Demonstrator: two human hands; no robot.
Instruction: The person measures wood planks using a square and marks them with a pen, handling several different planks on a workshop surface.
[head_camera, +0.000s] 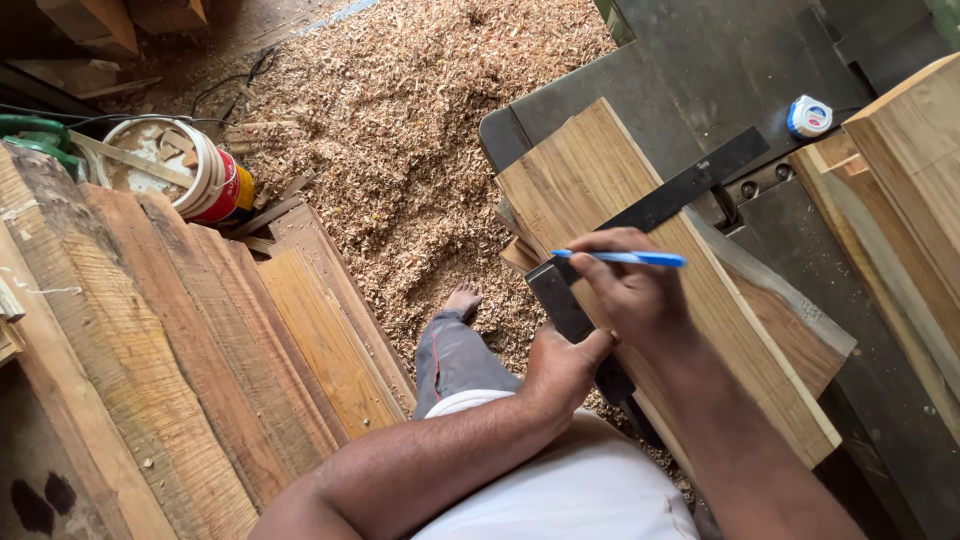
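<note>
Two hands work over one wooden plank in the head view, the only view. The plank lies across the dark machine desk, and its near end sticks out past the desk's near-left edge, over the floor covered with wood shavings. A black try square lies on the plank, with its blade across the width.

The right hand has its fingers closed narrowly around a blue pen, and the hand rests on the plank beside the square. The left hand closes around the dark stock of the square at the plank's near-left edge.

The plank looks light yellow-brown with straight grain and clean sawn edges. I judge it stiff and rather heavy, not fragile, and its dry surface should not be slippery. The best grip seems to be on the two long edges, close to the middle.

Near the far-right part of the desk lies a small tape measure. On the left, darker boards are stacked, with a white bucket behind them.
</note>
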